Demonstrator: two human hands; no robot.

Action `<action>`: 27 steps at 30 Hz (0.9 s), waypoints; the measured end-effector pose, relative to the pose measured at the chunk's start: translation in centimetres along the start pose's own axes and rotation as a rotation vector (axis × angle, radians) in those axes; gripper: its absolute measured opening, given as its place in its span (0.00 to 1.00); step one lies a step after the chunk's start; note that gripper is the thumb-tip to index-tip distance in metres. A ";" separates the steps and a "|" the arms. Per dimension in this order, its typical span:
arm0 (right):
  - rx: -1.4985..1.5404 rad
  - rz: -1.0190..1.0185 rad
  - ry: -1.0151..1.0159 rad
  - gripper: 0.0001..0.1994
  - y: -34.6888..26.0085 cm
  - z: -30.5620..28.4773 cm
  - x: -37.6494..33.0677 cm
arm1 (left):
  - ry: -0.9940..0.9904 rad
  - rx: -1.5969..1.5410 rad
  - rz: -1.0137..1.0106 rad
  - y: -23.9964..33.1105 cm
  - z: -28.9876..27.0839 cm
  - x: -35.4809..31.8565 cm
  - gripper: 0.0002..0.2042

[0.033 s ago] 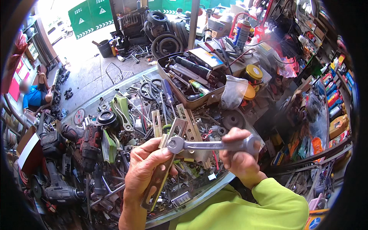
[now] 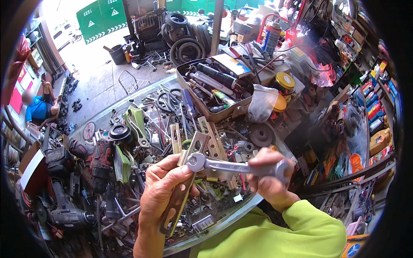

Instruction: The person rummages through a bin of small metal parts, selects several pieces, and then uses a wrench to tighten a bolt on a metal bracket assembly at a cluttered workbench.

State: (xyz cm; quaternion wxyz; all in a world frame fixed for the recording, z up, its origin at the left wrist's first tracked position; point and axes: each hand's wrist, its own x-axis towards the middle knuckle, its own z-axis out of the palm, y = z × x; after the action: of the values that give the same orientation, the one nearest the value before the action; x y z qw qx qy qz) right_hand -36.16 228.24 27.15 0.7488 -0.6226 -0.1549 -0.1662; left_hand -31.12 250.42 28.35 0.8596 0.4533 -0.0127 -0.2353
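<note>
My left hand (image 2: 160,184) is closed around a slotted metal bracket (image 2: 175,207), which slants up from lower left to upper right. A grey wrench (image 2: 227,166) reaches across from it; its left end sits over a bolt head (image 2: 194,161) at the bracket, beside my left thumb. My right hand (image 2: 275,191), slightly blurred, is closed on the wrench's other end. Beyond my left hand, more slotted metal pieces (image 2: 211,139) lie among the loose parts on the bench.
A crowded glass-topped bench (image 2: 230,220) spreads beneath my hands. Power drills (image 2: 102,165) lie at the left. A tool case (image 2: 219,115) full of tools stands at the back, near yellow-lidded jars (image 2: 285,81). A person (image 2: 41,105) in blue sits far left.
My right hand and the wrench's right end have dropped slightly, so the wrench slopes down to the right. My left hand and the bracket have stayed nearly still.
</note>
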 end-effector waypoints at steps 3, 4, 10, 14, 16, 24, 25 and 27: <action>-0.448 -0.478 -0.389 0.16 -1.1 -0.7 1.2 | 0.033 0.043 0.011 -0.1 0.3 -0.1 0.15; -0.487 -0.549 -0.475 0.16 -1.6 -0.2 1.2 | 0.040 0.057 0.013 -0.2 0.2 -0.1 0.15; -0.766 -0.919 -0.669 0.12 -1.6 2.2 0.8 | 0.072 0.249 0.022 -1.0 1.1 -0.3 0.13; -0.703 -0.864 -0.735 0.16 -2.1 3.1 1.5 | 0.058 0.394 0.013 -1.6 1.6 -0.5 0.11; -0.593 -0.767 -0.695 0.13 -2.0 3.9 2.2 | 0.008 0.455 0.018 -2.0 1.6 -0.7 0.11; -0.231 0.202 -0.398 0.12 0.0 4.9 9.6 | -0.163 0.526 -0.115 -2.1 2.0 -1.3 0.14; -0.116 0.398 -0.352 0.12 0.3 4.7 10.3 | -0.162 0.441 -0.127 -1.5 2.3 -1.6 0.13; -0.086 0.502 -0.216 0.07 -0.2 3.7 10.1 | -0.139 0.366 -0.136 -0.8 2.4 -1.7 0.14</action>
State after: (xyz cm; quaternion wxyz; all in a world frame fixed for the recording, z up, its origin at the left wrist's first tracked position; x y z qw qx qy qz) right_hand -27.30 231.31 32.40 0.7186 -0.6869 -0.0675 0.0853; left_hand -33.47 248.92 29.45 0.7421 0.5845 -0.0839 -0.3173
